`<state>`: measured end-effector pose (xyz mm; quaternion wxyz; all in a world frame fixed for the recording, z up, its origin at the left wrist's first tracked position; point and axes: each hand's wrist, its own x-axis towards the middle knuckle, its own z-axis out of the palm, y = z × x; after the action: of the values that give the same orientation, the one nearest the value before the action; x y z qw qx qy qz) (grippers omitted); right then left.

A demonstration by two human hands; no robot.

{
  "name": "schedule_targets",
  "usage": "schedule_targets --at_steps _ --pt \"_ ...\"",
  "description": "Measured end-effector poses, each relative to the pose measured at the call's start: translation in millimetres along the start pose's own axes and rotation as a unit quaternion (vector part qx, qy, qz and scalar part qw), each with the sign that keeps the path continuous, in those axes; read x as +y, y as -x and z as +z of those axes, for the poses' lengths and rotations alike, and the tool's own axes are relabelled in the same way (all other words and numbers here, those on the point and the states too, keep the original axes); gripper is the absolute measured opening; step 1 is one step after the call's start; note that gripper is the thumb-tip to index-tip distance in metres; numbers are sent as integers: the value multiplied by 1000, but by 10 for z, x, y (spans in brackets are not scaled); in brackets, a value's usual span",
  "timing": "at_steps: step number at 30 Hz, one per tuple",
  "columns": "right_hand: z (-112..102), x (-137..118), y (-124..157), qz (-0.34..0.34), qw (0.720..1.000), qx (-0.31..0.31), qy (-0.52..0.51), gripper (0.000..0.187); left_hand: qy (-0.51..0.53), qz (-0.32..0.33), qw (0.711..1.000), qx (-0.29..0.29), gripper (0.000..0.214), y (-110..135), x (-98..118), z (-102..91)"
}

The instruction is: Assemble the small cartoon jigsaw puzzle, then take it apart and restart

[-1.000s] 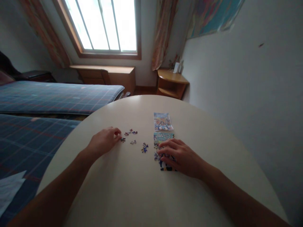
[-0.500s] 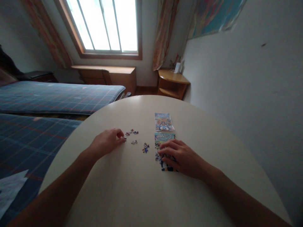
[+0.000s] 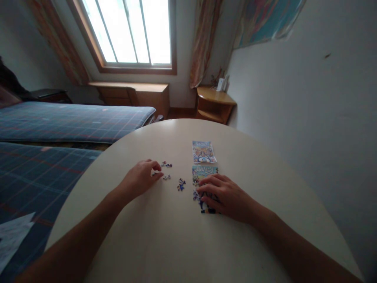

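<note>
Puzzle (image 3: 205, 170) looks mostly joined, left edge ragged, right hand (image 3: 224, 195) spread on it. Loose pieces (image 3: 180, 187) remain near left hand (image 3: 139, 177), thumb and forefinger apart.

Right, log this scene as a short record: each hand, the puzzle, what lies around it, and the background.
left hand: thumb and forefinger curled beside loose puzzle pieces; grip unclear
right hand: resting over the puzzle, hiding part of it
puzzle: partly assembled, left edge uneven
loose puzzle pieces: scattered left of the puzzle
picture sheet: just beyond the puzzle, with a narrow gap between
table: pale, with a curved edge
background: bright window, plaid mattresses, wooden corner shelf
</note>
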<state>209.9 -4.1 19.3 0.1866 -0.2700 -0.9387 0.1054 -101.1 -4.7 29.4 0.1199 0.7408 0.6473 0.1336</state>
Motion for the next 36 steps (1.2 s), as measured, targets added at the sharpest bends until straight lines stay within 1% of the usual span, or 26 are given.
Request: schedule_targets --at_steps 2,6,9,14,17,19,22,24,28,33,36 --pt "6 8 0 7 1000 4 5 19 4 20 1000 12 19 2 60 70" --pt "7 25 -3 34 999 34 26 19 1 45 999 13 15 9 138 177" --pt "-4 24 -8 60 996 51 37 21 -8 51 999 5 14 9 177 182" --pt "-3 10 -6 74 995 55 34 20 -1 26 999 -19 11 -2 235 139" --pt "15 8 0 69 996 50 32 20 16 53 998 -15 19 6 261 156" --pt "26 6 2 66 996 47 31 20 31 75 997 2 20 23 289 187" --pt "35 -5 -6 64 997 46 28 18 81 94 991 47 18 66 365 245" --pt "40 -21 -16 64 996 48 25 17 126 94 986 63 13 106 437 286" --pt "69 -70 -37 63 996 57 11 18 202 60 976 53 10 189 604 371" --pt "138 -149 -72 67 993 94 -31 32 277 31 958 61 17 228 775 440" --pt "169 -168 -91 64 990 117 -43 26 316 17 947 48 18 224 829 439"
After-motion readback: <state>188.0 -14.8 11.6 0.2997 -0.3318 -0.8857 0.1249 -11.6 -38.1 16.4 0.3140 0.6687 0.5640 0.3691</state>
